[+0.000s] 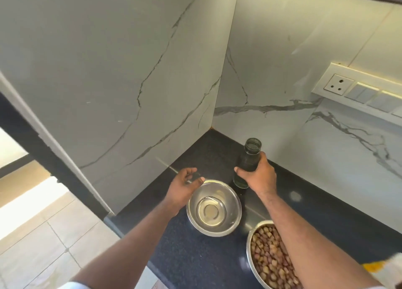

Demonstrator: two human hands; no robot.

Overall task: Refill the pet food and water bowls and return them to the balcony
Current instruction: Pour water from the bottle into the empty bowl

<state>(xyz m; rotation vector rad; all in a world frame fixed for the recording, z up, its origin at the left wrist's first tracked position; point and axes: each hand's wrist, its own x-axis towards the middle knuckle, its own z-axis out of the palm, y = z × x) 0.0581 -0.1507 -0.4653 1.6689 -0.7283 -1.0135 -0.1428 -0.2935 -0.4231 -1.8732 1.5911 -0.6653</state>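
Observation:
A steel water bowl point(214, 208) sits on the dark counter point(191, 256) with clear water in its bottom. My left hand point(185, 184) hovers at its far left rim, fingers apart, holding nothing. My right hand point(257, 174) is wrapped around a dark glass bottle point(250, 156) that stands upright, uncapped, just behind the bowl. A second steel bowl point(269, 256) full of brown kibble rests at the lower right, partly hidden by my right forearm.
White marble-pattern walls form a corner behind the counter. A socket and switch panel point(356, 88) is on the right wall. The counter's left edge drops to a tiled floor point(43, 245). A yellow and white item point(389, 264) shows at the right edge.

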